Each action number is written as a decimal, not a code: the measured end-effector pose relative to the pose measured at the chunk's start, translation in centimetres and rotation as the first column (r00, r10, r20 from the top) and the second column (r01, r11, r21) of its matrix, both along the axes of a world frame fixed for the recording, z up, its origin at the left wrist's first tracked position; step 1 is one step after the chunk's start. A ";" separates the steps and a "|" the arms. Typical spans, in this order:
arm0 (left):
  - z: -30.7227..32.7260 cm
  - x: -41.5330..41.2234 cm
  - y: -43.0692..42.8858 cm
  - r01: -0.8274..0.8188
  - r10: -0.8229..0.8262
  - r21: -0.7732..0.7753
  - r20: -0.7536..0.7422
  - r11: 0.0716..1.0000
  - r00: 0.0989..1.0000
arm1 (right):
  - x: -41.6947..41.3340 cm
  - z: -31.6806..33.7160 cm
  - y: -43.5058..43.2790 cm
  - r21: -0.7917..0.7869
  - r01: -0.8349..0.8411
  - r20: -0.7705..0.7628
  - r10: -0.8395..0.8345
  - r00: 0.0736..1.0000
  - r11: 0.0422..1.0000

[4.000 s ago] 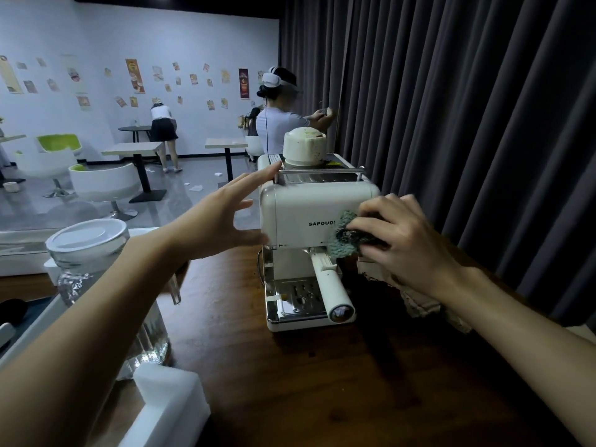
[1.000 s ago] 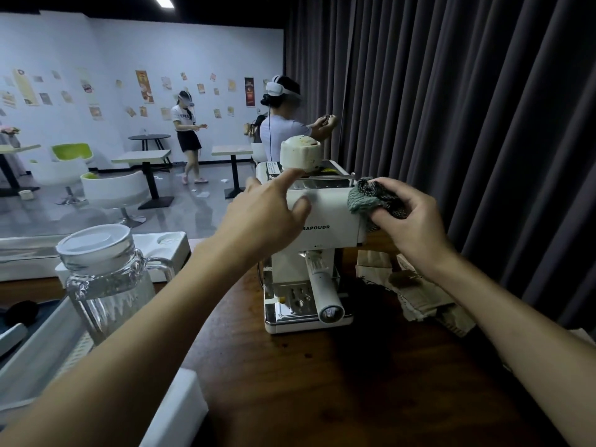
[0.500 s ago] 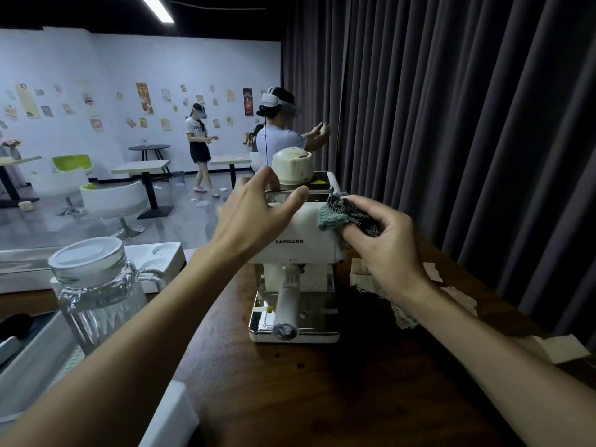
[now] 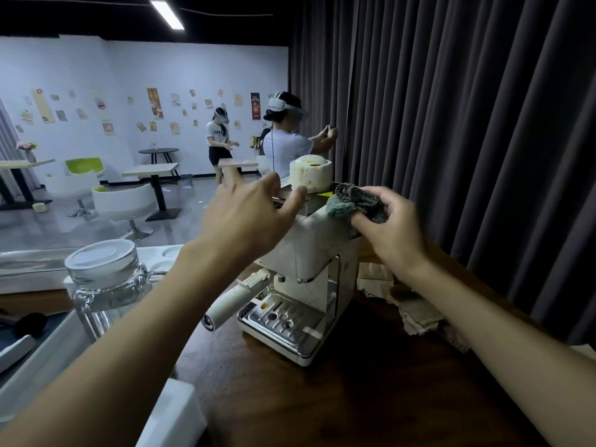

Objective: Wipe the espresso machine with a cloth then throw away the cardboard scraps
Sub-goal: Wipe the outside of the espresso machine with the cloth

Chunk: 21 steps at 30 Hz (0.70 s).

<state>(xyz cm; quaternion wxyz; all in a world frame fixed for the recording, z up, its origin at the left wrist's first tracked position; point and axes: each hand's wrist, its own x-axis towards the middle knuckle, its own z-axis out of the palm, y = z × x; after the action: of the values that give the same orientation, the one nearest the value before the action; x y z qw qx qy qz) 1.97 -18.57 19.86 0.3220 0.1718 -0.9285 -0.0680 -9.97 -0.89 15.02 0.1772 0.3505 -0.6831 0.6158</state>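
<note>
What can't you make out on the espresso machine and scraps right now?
Head view only:
- Front panel of the espresso machine: covered by the left hand.
- Its top right edge: under the cloth gripped by the right hand.
- The cardboard scraps: partly behind the right forearm, count unclear.
- Machine's rear: faces away.

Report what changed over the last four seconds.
The right hand carried the cloth from the front of the espresso machine up to its top right edge. The left hand came to rest on its top. Grip on cloth unchanged; cardboard scraps untouched.
</note>
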 end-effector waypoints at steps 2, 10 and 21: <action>-0.2 -0.3 0.4 0.000 0.001 -0.035 0.045 0.999 0.999 | -1.4 0.2 0.2 -0.014 -0.012 0.002 0.012 1.000 1.000; -0.9 -1.4 0.7 -0.071 0.076 -0.107 0.038 0.992 0.996 | -5.6 1.3 0.4 -0.043 -0.164 0.225 0.169 0.960 0.986; -1.6 -1.1 -1.2 0.024 -0.005 0.110 -0.169 0.994 0.986 | -5.0 0.6 -0.2 -0.124 -0.270 0.324 0.296 0.899 0.955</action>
<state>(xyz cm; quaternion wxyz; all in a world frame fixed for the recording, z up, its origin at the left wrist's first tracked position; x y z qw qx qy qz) 0.82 -19.79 18.27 0.3889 0.1763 -0.8939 -0.1366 -14.95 -1.04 15.63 -0.0212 0.3279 -0.6211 0.7115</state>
